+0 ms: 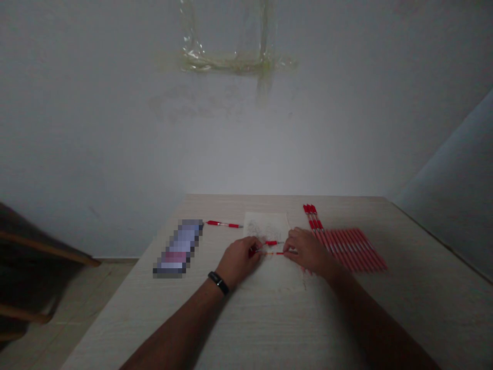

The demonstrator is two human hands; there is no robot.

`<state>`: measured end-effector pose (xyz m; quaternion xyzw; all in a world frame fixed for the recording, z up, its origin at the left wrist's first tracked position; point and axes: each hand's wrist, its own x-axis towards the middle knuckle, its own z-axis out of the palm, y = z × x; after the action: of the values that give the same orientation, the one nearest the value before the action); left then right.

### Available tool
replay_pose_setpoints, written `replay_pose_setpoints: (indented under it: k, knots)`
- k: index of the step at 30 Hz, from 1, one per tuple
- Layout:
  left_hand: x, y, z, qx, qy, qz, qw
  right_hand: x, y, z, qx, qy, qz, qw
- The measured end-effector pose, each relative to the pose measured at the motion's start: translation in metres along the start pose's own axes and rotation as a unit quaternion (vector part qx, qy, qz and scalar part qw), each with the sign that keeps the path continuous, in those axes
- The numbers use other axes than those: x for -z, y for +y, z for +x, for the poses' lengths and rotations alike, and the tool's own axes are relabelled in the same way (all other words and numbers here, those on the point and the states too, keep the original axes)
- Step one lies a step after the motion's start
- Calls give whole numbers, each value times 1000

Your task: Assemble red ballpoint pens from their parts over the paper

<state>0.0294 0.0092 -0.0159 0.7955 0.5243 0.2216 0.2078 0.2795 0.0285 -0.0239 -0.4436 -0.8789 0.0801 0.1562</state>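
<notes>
Two red pen pieces (271, 242) are pinched between the fingertips of the left hand (239, 261) and right hand (306, 250) over a paper sheet (265, 225); a red pen (223, 224) is laid left of the sheet, a row of red pens (348, 250) right of it.

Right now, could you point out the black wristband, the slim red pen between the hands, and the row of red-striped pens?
Black wristband (219, 283): head view, on its strap.
Slim red pen (278, 253): head view, on its barrel.
Row of red-striped pens (352, 250): head view, on the row's middle.
</notes>
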Motion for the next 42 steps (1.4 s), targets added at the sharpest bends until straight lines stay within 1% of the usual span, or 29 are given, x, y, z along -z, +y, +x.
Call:
replay_pose_setpoints:
  k: [9, 14, 19, 24, 27, 30, 35, 38, 42]
  knots:
    - [0, 0, -1, 0, -2, -12, 1000, 1, 3, 1, -19, 15, -9, 1000]
    - [1, 0, -1, -9, -3, -17, 1000, -1, 6, 1, -11, 26, -13, 1000]
    - [-2, 0, -1, -13, 5, -26, 1000, -3, 7, 1, -14, 18, -9, 1000]
    - [-2, 0, 1, -9, -7, -33, 999, 0, 6, 0, -12, 21, -1, 1000]
    - [0, 1, 1, -15, -17, -50, 998, 2, 2, 1, -5, 39, 24, 999]
    - [1, 3, 1, -29, -21, -66, 997, 3, -8, 3, 9, 52, 78, 996]
    - [-1, 5, 1, -63, -20, -82, 994, 0, -26, 3, 20, 41, 142, 989]
    - [-2, 5, 1, -65, -17, -108, 992, 1, -28, 3, 18, 44, 154, 987]
    - [0, 6, 2, -50, -3, -181, 982, 1, -25, 2, 10, 61, 174, 983]
